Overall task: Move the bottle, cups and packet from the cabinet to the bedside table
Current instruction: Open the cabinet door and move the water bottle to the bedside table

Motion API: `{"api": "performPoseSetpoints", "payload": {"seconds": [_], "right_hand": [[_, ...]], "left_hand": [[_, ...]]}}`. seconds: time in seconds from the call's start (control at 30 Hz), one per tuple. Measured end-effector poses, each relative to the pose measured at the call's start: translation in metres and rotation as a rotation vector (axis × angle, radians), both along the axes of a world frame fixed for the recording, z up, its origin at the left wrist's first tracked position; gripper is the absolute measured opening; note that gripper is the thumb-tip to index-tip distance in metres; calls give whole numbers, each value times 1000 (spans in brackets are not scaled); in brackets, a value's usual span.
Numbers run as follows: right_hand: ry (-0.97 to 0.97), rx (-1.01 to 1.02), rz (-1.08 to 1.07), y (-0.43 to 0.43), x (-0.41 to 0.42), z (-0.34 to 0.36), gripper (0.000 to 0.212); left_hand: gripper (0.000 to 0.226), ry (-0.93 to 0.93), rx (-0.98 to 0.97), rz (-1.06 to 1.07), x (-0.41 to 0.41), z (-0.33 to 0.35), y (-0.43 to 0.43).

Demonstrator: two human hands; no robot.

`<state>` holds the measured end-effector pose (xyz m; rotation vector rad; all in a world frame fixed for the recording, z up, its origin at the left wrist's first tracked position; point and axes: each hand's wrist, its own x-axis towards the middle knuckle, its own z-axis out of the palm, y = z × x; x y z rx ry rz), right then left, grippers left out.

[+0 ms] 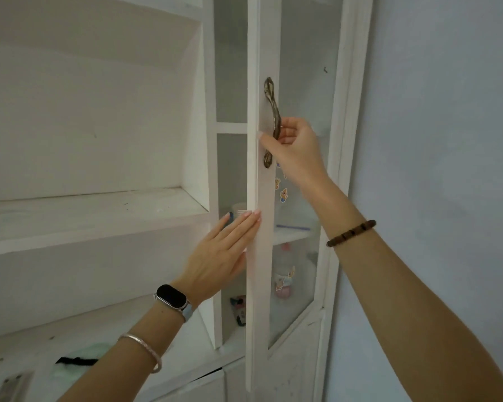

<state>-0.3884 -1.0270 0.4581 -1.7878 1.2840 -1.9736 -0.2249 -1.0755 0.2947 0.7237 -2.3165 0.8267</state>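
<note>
A white cabinet with a glass door (260, 271) stands ajar in front of me. My right hand (295, 146) grips the bronze door handle (272, 111). My left hand (224, 253) lies flat with its fingertips on the door's left edge, holding nothing. Behind the glass, a pale bottle with a pink cap and stickers (285, 274) stands on the lower shelf. A white cup (240, 211) shows in the gap on the middle shelf, with a flat packet with a blue strip (294, 227) to its right. A small dark and pink item (239, 310) sits low in the gap.
Open white shelves (93, 210) fill the left side. A pale green and black object (79, 358) lies on the lowest shelf. A blue-grey wall (447, 140) runs along the right of the cabinet. Cartoon stickers (283, 194) are on the glass.
</note>
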Motion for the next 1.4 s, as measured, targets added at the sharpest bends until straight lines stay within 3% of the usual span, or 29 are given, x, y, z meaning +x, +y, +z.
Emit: {"api": "performPoseSetpoints", "payload": {"seconds": [0.3, 0.67, 0.9, 1.07, 1.4], "right_hand": [[-31, -39, -193, 63, -42, -5, 71], [-12, -75, -331, 117, -132, -9, 62], [207, -105, -561, 148, -200, -8, 44], [293, -71, -686, 152, -249, -4, 36], [290, -17, -746, 143, -308, -1, 36]], "left_hand": [[67, 143, 134, -270, -58, 7, 63], [68, 153, 167, -441, -152, 8, 99], [75, 139, 199, -569, -228, 11, 116], [77, 104, 209, -576, -286, 13, 120], [74, 69, 183, -574, -353, 18, 113]]}}
